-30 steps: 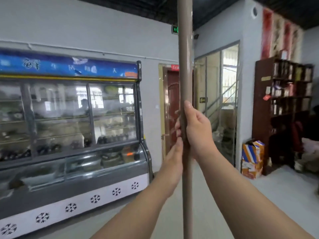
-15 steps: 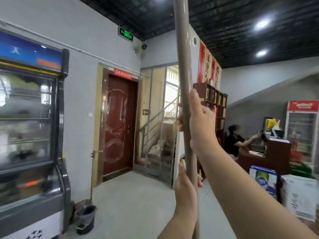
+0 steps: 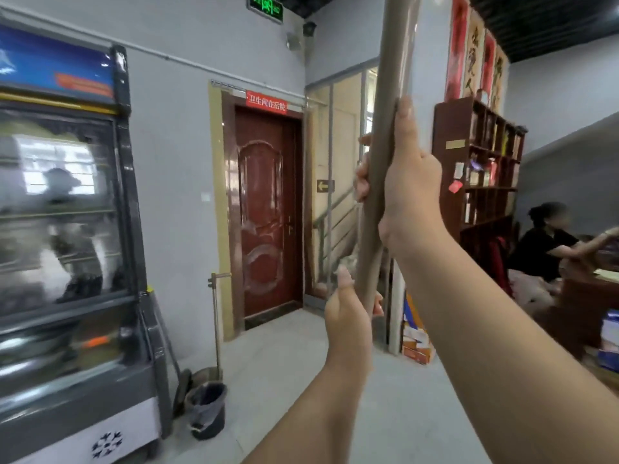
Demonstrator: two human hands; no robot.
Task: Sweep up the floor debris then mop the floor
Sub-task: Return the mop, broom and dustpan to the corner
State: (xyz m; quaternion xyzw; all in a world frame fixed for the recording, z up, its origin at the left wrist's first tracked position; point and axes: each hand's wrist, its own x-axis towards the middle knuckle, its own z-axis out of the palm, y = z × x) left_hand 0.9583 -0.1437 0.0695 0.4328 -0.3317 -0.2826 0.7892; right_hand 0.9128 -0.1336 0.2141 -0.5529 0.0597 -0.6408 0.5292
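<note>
Head view: a smooth tan pole handle (image 3: 385,128) rises nearly upright, its top and bottom out of frame. The right hand (image 3: 407,192) wraps it high up, thumb lying along the shaft; the left hand (image 3: 348,313) grips it lower, thumb raised. Since half a second ago the view has swung left, bringing more of the display fridge (image 3: 67,229) in. Right of that fridge stand a bin (image 3: 206,408), a long-handled dustpan (image 3: 216,329) and a red door (image 3: 268,212) on grey concrete floor (image 3: 284,380).

Open floor (image 3: 284,370) is being left ahead toward the door (image 3: 268,212); the left is being blocked by the display fridge (image 3: 67,229), with bin (image 3: 206,410) beside, the right by boxes (image 3: 415,343) and bookshelf (image 3: 479,162).
</note>
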